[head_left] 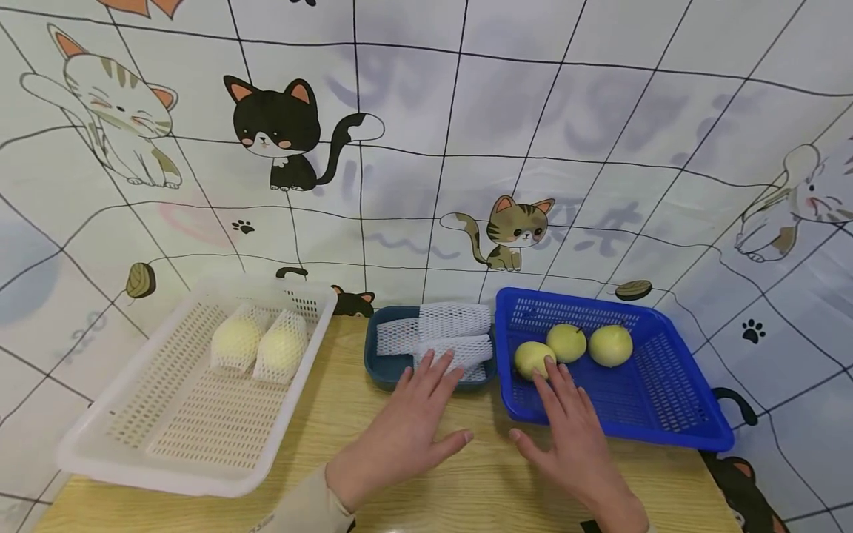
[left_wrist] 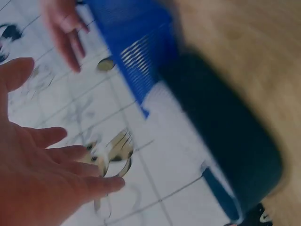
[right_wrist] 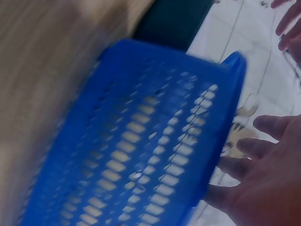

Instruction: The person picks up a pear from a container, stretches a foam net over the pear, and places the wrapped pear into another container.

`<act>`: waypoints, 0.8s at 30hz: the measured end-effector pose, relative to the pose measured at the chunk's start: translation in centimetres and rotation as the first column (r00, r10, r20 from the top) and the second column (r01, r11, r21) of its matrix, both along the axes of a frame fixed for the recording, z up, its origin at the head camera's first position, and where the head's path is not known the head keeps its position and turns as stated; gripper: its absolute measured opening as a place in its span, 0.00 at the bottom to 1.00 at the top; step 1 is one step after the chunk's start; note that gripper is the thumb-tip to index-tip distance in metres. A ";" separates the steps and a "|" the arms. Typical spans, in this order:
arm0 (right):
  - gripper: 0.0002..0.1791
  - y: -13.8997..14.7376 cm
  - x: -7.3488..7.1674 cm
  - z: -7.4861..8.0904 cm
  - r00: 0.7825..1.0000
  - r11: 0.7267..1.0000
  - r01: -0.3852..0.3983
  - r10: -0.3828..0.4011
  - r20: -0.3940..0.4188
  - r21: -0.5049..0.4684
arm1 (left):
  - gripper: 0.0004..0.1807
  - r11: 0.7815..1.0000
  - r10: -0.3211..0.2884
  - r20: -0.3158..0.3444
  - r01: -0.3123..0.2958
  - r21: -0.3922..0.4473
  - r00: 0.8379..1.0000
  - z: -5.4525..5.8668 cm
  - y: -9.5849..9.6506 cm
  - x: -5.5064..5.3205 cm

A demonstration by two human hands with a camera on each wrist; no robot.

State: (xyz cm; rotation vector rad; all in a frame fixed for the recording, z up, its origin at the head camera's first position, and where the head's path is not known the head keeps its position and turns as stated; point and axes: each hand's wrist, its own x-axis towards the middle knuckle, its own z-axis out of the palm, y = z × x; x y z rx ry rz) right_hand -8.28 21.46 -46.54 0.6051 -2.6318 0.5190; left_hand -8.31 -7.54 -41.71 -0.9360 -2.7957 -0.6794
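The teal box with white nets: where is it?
In the head view, the teal box sits between the white basket on its left and the blue basket, close by on its right.

High up, the head camera looks forward and down at the table [head_left: 489,466], while both wrist cameras sit low and close, tipped toward the wall [head_left: 409,96], sharing the blue basket [left_wrist: 124,23] and green box [left_wrist: 225,132].

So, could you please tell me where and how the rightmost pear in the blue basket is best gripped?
I'd probably grip the rightmost pear around its rounded sides, from above: its top is uncovered, while the blue basket walls it in.
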 end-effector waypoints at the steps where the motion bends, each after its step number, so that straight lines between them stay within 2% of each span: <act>1: 0.49 0.4 0.0 -0.2 1.000 1.000 0.007 -0.007 -0.002 -0.011 | 0.44 1.000 -0.024 0.000 0.024 -0.019 1.000 -0.6 0.5 0.0; 6: 0.45 1.8 0.1 -0.7 0.997 0.997 0.070 -0.070 -0.009 -0.041 | 0.47 0.987 -0.132 -0.021 0.130 -0.098 0.991 -3.2 2.7 -0.1; 11: 0.46 2.7 0.3 -1.2 0.987 0.987 0.156 -0.158 0.042 0.041 | 0.48 0.969 -0.205 -0.058 0.194 -0.156 0.977 -5.0 4.8 -0.2; 15: 0.47 3.3 0.6 -1.5 0.983 0.982 0.160 -0.167 0.070 0.102 | 0.49 0.958 -0.221 -0.094 0.198 -0.207 0.971 -6.3 6.4 -0.3; 18: 0.47 3.6 0.6 -1.6 0.986 0.985 0.138 -0.146 0.079 0.105 | 0.49 0.953 -0.219 -0.128 0.184 -0.241 0.967 -7.0 7.0 -0.4; 21: 0.46 3.7 0.6 -1.1 0.989 0.992 0.108 -0.113 0.091 0.066 | 0.49 0.951 -0.214 -0.161 0.168 -0.258 0.964 -7.3 7.2 -0.4; 24: 0.44 4.1 0.4 -0.2 0.991 0.997 0.078 -0.075 0.111 -0.021 | 0.49 0.955 -0.212 -0.173 0.167 -0.245 0.962 -7.5 7.3 -0.5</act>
